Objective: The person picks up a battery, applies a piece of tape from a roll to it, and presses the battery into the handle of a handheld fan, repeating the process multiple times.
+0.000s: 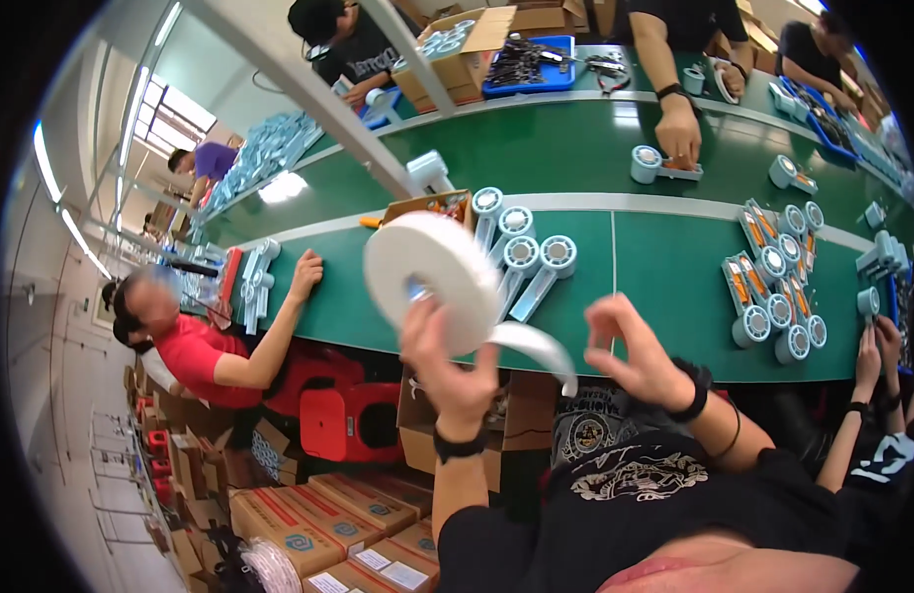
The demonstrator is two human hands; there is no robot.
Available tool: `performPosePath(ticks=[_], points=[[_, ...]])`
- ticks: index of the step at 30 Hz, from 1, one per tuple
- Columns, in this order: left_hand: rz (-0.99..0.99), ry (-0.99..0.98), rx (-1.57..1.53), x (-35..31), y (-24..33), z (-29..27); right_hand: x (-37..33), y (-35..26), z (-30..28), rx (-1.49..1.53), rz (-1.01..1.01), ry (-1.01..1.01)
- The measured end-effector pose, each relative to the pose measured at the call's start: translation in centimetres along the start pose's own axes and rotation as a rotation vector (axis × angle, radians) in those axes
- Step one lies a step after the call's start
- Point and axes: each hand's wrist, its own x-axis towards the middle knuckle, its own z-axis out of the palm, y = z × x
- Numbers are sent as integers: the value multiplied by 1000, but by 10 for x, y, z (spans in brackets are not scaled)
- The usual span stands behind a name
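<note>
Green workbench (664, 252); light-blue round-headed units (793, 342), small carton (398, 210).

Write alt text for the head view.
The wearer's left hand holds up a white tape roll, its loose strip trailing toward the open right hand. Pale-blue handheld-fan housings lie on the green workbench beyond; co-workers are nearby.

White print (640, 477) marks the black shirt (575, 539), while blue emblems (299, 543) and white labels (402, 575) mark brown cartons (264, 516).
</note>
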Motion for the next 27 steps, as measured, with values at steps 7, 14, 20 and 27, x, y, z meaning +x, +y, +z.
performPosePath(ticks=[7,14,20,27], points=[[-627,346,15,-102,-39,-85,216,95,54,-660,-283,-170],[-678,262,220,-130,-9,-83,308,164,112,-945,-750,-430],[-594,101,66,-131,2,-61,326,154,118,-798,-784,-529],[-554,-93,5,-113,1,-52,330,167,125,-1084,-504,-477]])
